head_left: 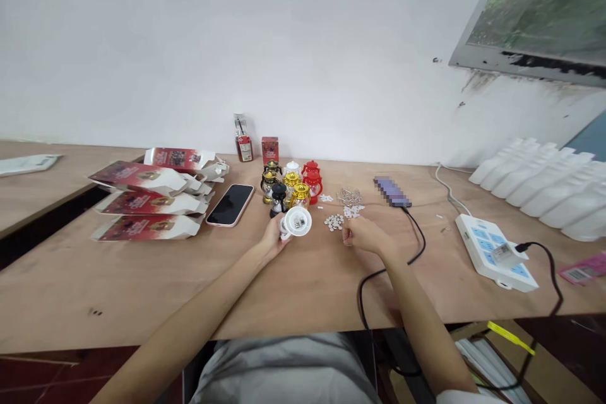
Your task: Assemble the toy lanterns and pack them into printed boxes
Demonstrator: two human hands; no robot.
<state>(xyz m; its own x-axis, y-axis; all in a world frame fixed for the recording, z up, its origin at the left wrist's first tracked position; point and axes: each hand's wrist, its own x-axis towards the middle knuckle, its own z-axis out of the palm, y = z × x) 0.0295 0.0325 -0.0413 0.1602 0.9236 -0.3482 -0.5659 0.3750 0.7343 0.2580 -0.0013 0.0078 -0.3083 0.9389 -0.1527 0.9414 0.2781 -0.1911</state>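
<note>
Workshop, wooden bench (156,290), red cartons (149,203), lanterns (292,183)

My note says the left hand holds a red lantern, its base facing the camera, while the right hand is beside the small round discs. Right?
Not quite: the head view shows the lantern in the left hand is white, not red. The rest stands.

Bright, diffuse light; faint shadows; edges stretched; bottom dim; white base (298,221) perhaps blurred
</note>
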